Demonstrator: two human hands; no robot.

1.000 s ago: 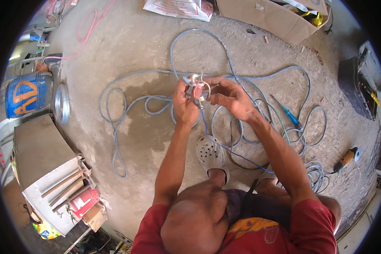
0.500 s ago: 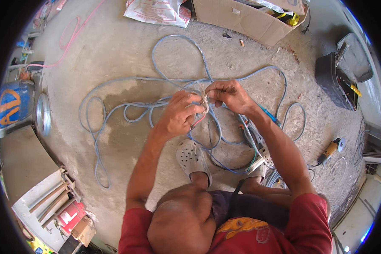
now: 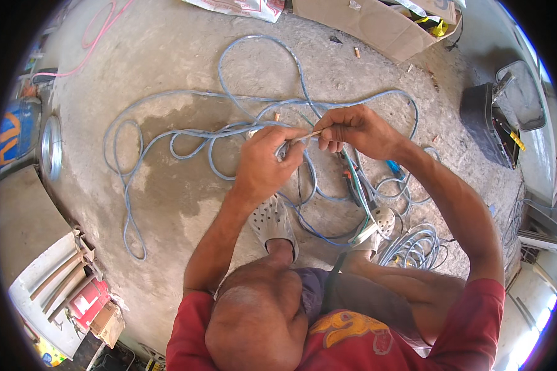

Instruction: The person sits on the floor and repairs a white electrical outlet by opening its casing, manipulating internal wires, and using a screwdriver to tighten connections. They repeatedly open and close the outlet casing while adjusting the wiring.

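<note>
A thin tan strand, which looks like a wire end, spans the small gap between my hands. My left hand is closed with thumb and forefinger pinched on one side of it, and a bit of grey cable shows at the fingers. My right hand pinches the strand's other side between thumb and fingertips. Below and around both hands lies a long blue-grey cable in loose loops on the floor. Red-and-black handled pliers rest among the cables under my right forearm.
A coil of cable lies by my right shoe. A black toolbox stands at right, a cardboard box and a white sack at the far side. A wire coil and blue drum are at left.
My hands have drawn slightly apart, the right one moving rightward, with a thin strand now stretched between them. The view has shifted, and more of the coil by my right foot shows.
</note>
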